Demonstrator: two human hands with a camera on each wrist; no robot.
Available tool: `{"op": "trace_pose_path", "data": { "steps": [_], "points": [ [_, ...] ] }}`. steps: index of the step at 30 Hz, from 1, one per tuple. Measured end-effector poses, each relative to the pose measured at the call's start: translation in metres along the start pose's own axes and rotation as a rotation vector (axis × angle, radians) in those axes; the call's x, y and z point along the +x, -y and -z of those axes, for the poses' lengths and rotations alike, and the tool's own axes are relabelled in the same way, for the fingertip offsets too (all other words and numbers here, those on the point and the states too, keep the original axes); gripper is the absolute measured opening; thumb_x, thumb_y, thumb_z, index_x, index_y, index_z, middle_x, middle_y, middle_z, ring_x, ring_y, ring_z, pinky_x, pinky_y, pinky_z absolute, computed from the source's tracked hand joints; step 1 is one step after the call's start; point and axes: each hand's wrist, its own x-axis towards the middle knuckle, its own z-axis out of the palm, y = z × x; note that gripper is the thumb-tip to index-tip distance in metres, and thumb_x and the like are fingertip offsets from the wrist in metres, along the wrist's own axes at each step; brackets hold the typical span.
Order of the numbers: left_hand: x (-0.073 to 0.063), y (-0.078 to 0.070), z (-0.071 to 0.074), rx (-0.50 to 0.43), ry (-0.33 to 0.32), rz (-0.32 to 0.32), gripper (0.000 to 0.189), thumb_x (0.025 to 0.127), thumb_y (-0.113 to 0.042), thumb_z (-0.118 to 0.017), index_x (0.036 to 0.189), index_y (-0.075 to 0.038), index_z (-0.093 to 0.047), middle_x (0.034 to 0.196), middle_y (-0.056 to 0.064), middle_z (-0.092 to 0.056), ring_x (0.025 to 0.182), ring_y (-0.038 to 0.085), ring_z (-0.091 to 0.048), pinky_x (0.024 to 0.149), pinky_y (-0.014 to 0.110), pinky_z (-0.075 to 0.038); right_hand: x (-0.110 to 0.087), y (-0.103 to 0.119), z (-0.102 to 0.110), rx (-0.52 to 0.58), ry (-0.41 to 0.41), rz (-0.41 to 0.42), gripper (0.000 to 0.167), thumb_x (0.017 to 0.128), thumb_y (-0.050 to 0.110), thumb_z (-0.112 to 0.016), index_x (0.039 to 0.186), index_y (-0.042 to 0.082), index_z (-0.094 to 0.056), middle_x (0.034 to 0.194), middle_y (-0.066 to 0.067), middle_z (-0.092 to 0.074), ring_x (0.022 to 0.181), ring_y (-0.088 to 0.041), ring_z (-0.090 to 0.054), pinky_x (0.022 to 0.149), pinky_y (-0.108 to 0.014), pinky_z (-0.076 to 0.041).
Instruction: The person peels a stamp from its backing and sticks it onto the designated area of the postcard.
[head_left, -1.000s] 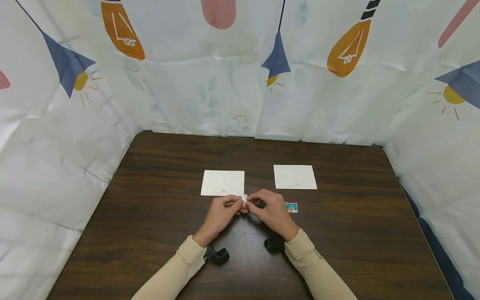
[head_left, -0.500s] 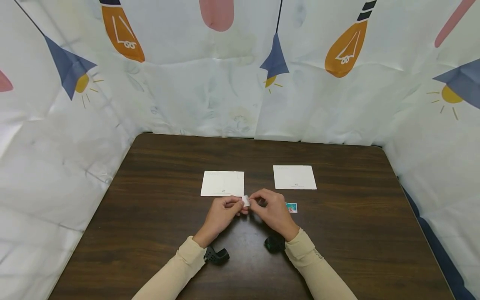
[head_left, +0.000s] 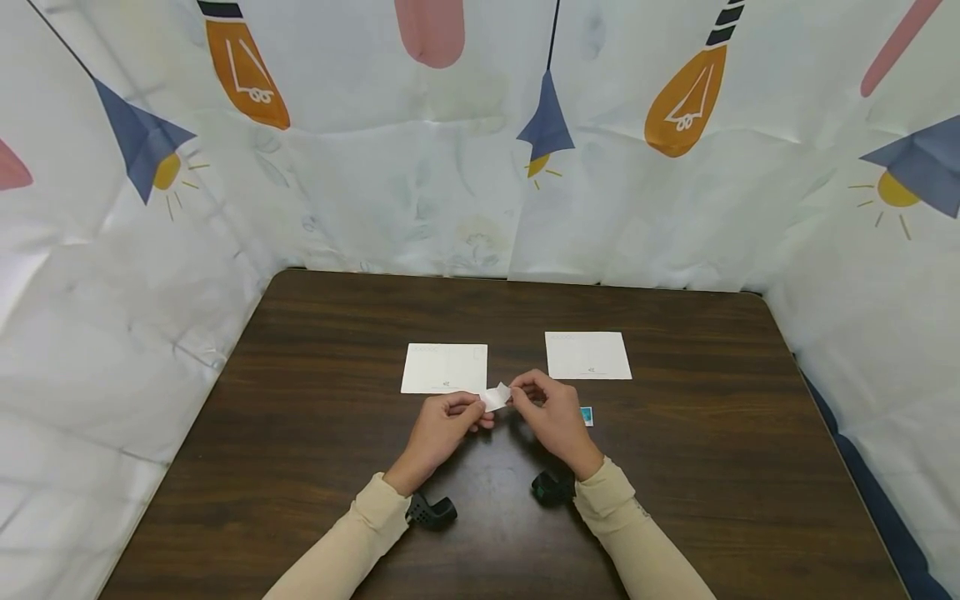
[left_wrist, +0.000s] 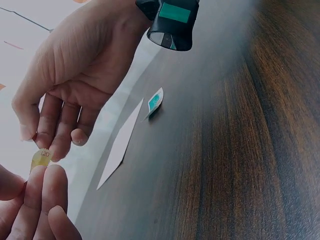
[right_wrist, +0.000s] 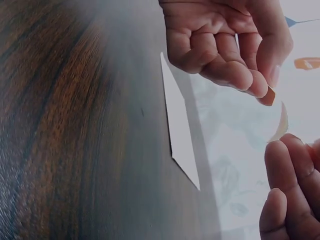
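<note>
A small stamp, its white back (head_left: 493, 397) up in the head view, is stretched between both hands over the table. Its yellowish face (left_wrist: 41, 158) bears printed digits in the left wrist view. My left hand (head_left: 446, 425) pinches one end between thumb and fingers. My right hand (head_left: 553, 423) pinches the opposite corner, where the paper lifts and curls. From the right wrist side, a brown edge (right_wrist: 270, 97) pokes out at the left fingertips and a pale curved strip (right_wrist: 283, 122) rises at the right ones; whether that strip is stamp or backing I cannot tell.
Two white cards lie flat beyond the hands, a left card (head_left: 444, 368) and a right card (head_left: 588, 356). A teal stamp (head_left: 587, 417), partly hidden by the right hand, lies on the dark wooden table (head_left: 337, 467). Printed white curtains surround it.
My right hand has shifted slightly up and to the right, away from the left one. More of the stamp's white back shows between them, and the teal stamp is more covered.
</note>
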Motion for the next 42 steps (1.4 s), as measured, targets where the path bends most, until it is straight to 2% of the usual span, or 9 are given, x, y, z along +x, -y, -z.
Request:
{"op": "trace_pose_path", "data": {
  "steps": [6,13,16,21,24,29,36,42],
  "points": [
    [-0.001,-0.002,0.0,-0.007,-0.009,0.005,0.021,0.101,-0.014,-0.066,0.108,0.003,-0.075,0.093,0.018,-0.081,0.079,0.008,-0.075,0.076,0.026,-0.063,0.002,0.0,0.0,0.115,0.001,-0.097,0.004,0.098,0.007,-0.069,0.097,0.006,-0.073,0.088,-0.013,-0.078,0.081,-0.018,-0.077,0.075,-0.02,-0.06],
    [-0.001,-0.003,0.001,0.001,-0.021,-0.004,0.021,0.101,-0.014,-0.066,0.109,0.002,-0.075,0.093,0.019,-0.08,0.079,0.008,-0.075,0.075,0.028,-0.063,0.005,-0.001,0.001,0.249,-0.001,-0.194,0.007,0.099,0.005,-0.067,0.098,-0.001,-0.07,0.09,-0.021,-0.077,0.079,-0.008,-0.075,0.076,-0.024,-0.062],
    [-0.001,-0.003,0.001,0.006,-0.029,-0.008,0.019,0.101,-0.013,-0.066,0.107,0.002,-0.075,0.092,0.017,-0.081,0.078,0.007,-0.075,0.074,0.028,-0.062,0.006,-0.001,0.002,0.293,-0.018,-0.232,0.009,0.099,0.004,-0.065,0.098,-0.003,-0.069,0.088,-0.018,-0.077,0.078,-0.007,-0.074,0.077,-0.028,-0.063],
    [-0.001,-0.003,0.002,0.0,-0.044,-0.007,0.017,0.1,-0.012,-0.066,0.105,0.001,-0.076,0.09,0.016,-0.081,0.077,0.008,-0.075,0.073,0.026,-0.061,0.007,-0.002,0.003,0.372,-0.049,-0.279,0.01,0.099,0.001,-0.062,0.099,-0.006,-0.069,0.083,-0.008,-0.076,0.078,-0.015,-0.077,0.082,-0.042,-0.065],
    [-0.001,-0.003,0.004,-0.004,-0.048,-0.006,0.017,0.1,-0.012,-0.066,0.105,0.001,-0.076,0.091,0.016,-0.081,0.079,0.009,-0.076,0.073,0.023,-0.061,0.007,-0.004,0.005,0.386,-0.046,-0.289,0.011,0.099,0.001,-0.062,0.1,-0.007,-0.069,0.082,-0.005,-0.076,0.078,-0.017,-0.078,0.081,-0.038,-0.065],
    [-0.002,-0.003,0.008,-0.005,-0.045,-0.01,0.019,0.1,-0.015,-0.066,0.105,0.001,-0.076,0.095,0.019,-0.08,0.081,0.009,-0.076,0.074,0.022,-0.06,0.005,-0.005,0.005,0.386,-0.026,-0.32,0.012,0.099,0.004,-0.065,0.1,-0.007,-0.071,0.085,-0.014,-0.078,0.078,-0.018,-0.078,0.077,-0.027,-0.064],
    [-0.003,-0.004,0.013,0.009,-0.05,0.006,0.019,0.101,-0.016,-0.065,0.106,-0.001,-0.076,0.097,0.017,-0.08,0.082,0.009,-0.076,0.076,0.024,-0.061,0.001,-0.009,0.003,0.4,0.019,-0.367,0.014,0.1,0.007,-0.066,0.101,-0.006,-0.071,0.088,-0.021,-0.078,0.077,-0.023,-0.078,0.071,-0.027,-0.063],
    [-0.004,-0.004,0.014,0.011,-0.058,0.011,0.018,0.101,-0.014,-0.066,0.106,0.0,-0.075,0.097,0.019,-0.08,0.082,0.009,-0.075,0.076,0.024,-0.061,-0.004,-0.013,0.002,0.392,0.073,-0.41,0.018,0.101,0.012,-0.065,0.103,-0.006,-0.071,0.09,-0.023,-0.079,0.075,-0.015,-0.077,0.064,-0.026,-0.061]
  ]
}}
